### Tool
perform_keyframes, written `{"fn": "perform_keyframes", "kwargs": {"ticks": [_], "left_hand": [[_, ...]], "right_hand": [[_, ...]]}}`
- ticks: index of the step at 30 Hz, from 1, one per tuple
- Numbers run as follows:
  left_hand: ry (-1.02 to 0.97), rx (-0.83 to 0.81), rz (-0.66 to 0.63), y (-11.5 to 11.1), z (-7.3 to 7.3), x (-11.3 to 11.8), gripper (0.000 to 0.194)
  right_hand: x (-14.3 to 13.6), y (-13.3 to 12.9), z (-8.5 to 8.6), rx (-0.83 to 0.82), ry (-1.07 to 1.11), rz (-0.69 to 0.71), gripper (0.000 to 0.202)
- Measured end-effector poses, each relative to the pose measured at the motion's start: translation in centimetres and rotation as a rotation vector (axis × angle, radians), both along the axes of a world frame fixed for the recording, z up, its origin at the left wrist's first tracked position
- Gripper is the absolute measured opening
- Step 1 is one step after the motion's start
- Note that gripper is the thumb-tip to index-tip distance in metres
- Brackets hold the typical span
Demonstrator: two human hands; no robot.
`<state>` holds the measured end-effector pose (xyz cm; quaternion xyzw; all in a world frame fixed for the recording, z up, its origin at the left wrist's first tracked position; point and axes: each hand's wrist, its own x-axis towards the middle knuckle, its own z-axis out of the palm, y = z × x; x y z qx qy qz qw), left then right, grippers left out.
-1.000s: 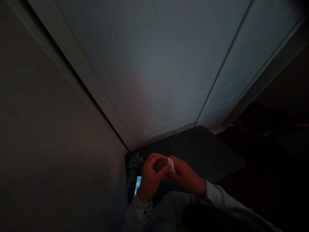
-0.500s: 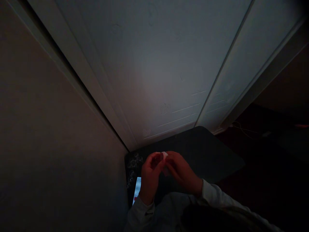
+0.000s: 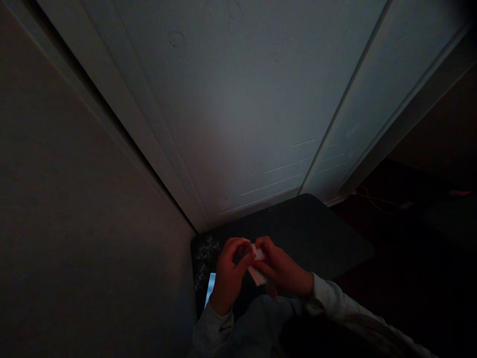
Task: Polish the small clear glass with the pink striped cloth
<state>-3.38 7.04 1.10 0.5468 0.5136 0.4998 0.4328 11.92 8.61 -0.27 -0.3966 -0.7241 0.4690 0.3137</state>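
Both my hands meet over the dark table (image 3: 309, 233) in dim light. My left hand (image 3: 229, 273) is closed, with the fingers curved round a small object that looks clear and rounded (image 3: 246, 249); its kind cannot be made out. My right hand (image 3: 285, 268) pinches a thin white piece, like paper or tissue (image 3: 258, 276), which hangs below the fingers. The white piece's upper part touches the small object between the two hands. Left of my left hand lies a lit phone (image 3: 210, 288), partly hidden by the wrist.
Several small clear pieces (image 3: 204, 251) lie at the table's left corner. A pale panel with embossed hearts and lines (image 3: 238, 119) rises behind the table, and a wall (image 3: 93, 214) stands close on the left. A thin white cable (image 3: 376, 200) lies at the right.
My hands have drawn slightly apart at the fingertips. More of the white piece now shows between and below them. The view has shifted a little.
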Motion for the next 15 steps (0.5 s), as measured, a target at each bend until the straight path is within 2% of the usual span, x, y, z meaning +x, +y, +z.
{"fn": "perform_keyframes", "kwargs": {"ticks": [6,11,15], "left_hand": [[0.057,0.031,-0.085,-0.16,-0.34,-0.16,0.011],[0.015,0.059,-0.197,-0.52,-0.22,-0.23,0.017],[-0.038,0.095,-0.255,-0.7,0.07,-0.35,0.032]], "right_hand": [[0.65,0.53,-0.03,-0.237,0.154,0.149,0.023],[1.04,0.6,-0.11,-0.653,0.465,0.348,0.042],[0.91,0.29,0.1,-0.909,0.627,0.394,0.048]]}}
